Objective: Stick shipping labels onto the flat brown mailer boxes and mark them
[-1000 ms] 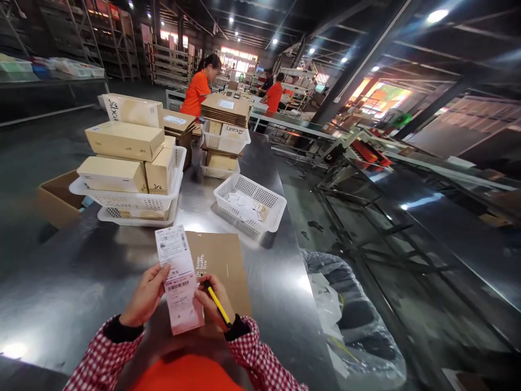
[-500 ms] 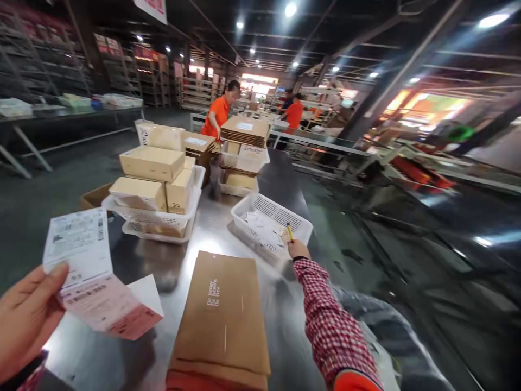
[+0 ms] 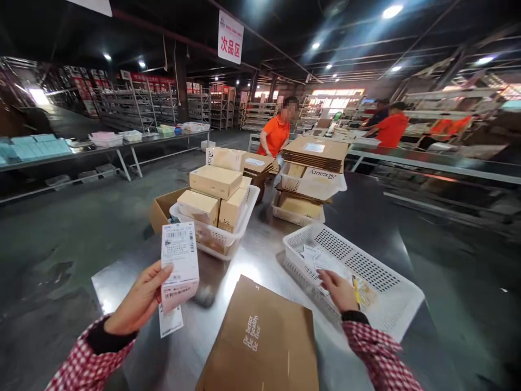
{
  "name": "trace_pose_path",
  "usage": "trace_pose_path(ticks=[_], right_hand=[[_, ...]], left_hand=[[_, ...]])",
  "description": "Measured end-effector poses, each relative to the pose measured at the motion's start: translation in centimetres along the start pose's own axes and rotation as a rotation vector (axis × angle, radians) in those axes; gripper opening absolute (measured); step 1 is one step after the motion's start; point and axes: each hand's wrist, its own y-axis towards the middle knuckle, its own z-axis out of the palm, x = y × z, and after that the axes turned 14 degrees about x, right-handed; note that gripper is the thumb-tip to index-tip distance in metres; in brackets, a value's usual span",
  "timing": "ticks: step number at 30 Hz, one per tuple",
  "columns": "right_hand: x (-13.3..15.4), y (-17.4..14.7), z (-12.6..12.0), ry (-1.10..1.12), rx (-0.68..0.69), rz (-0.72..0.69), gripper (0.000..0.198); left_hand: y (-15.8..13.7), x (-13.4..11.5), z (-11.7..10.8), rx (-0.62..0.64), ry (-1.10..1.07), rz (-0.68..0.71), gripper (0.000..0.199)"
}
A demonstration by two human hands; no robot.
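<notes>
My left hand [image 3: 142, 296] pinches a printed paper label [image 3: 179, 252] between thumb and fingers; its lower part is folded and hangs down. Inside a white perforated basket [image 3: 378, 260], my right hand [image 3: 338, 290] has its fingers stretched toward several loose paper slips [image 3: 312, 255], fingertips at their edge. The thumb is mostly hidden. A yellow-and-black pen-like tool [image 3: 356, 289] shows beside that hand, near some yellowish bits. Between my hands a stack of flat brown cardboard [image 3: 264, 347] with white print lies on the metal table [image 3: 248, 266].
Cream boxes [image 3: 215, 182] fill a white basket [image 3: 244, 222] beyond my left hand. Farther back stand more baskets topped with flattened cardboard [image 3: 315, 152]. A person in an orange shirt [image 3: 275, 133] is behind them. A long side table [image 3: 157, 141] holds trays at left.
My view has swung left. The left hand has brought the label inward, more upright. My right hand has moved from beside the yellow tool to the slips in the basket.
</notes>
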Motion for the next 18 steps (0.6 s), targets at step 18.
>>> trace_pose_path(ticks=[18], right_hand=[[22.9, -19.2, 21.4, 0.981, 0.553, -0.297, 0.03]], left_hand=[[-2.4, 3.2, -4.2, 0.298, -0.061, -0.242, 0.029]])
